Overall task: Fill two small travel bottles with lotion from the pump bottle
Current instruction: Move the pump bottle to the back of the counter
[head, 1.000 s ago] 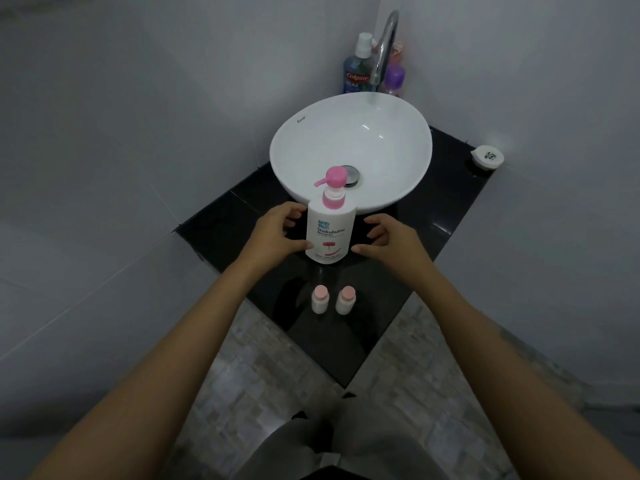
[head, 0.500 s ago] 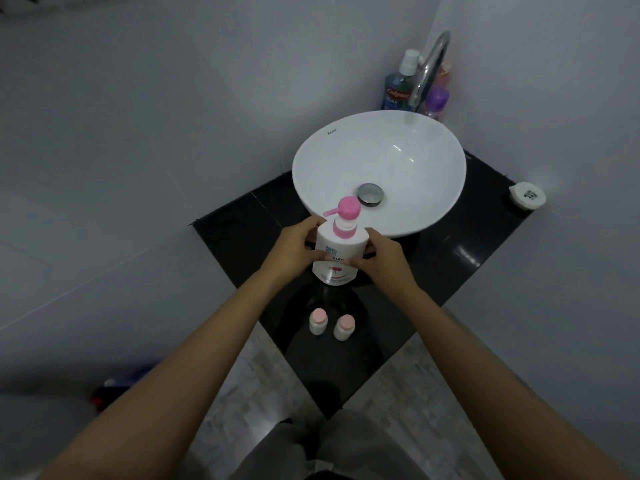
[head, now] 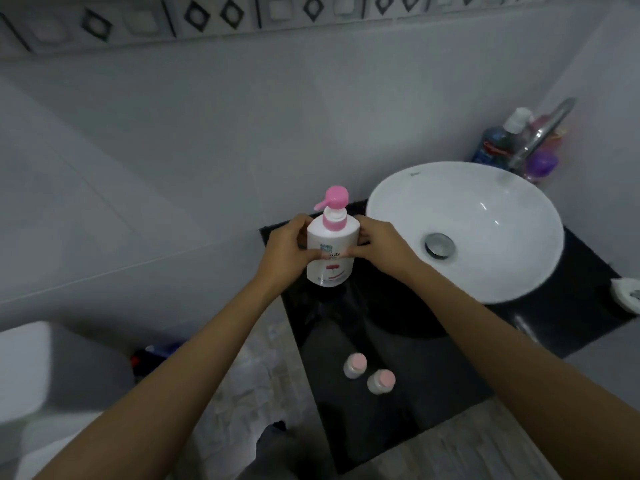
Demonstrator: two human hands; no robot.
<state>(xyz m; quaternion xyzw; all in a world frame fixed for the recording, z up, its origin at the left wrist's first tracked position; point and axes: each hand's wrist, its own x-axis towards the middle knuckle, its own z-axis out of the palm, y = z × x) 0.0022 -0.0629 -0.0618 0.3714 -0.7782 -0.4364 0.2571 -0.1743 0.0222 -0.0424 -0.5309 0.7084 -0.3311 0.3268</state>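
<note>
A white pump bottle with a pink pump head stands upright over the far left part of the black counter. My left hand wraps its left side and my right hand its right side, fingers meeting across the label. Whether its base touches the counter I cannot tell. Two small travel bottles with pink caps stand side by side nearer the front edge, one to the left and one to the right, both capped and untouched.
A white round basin with a metal drain fills the counter's right half. Behind it stand a chrome tap, a blue mouthwash bottle and a purple item. A white soap dish sits far right. A toilet cistern is lower left.
Both hands closed around the pump bottle and carried it left, away from the basin's front. The view swung left, so the basin now sits at the right.
</note>
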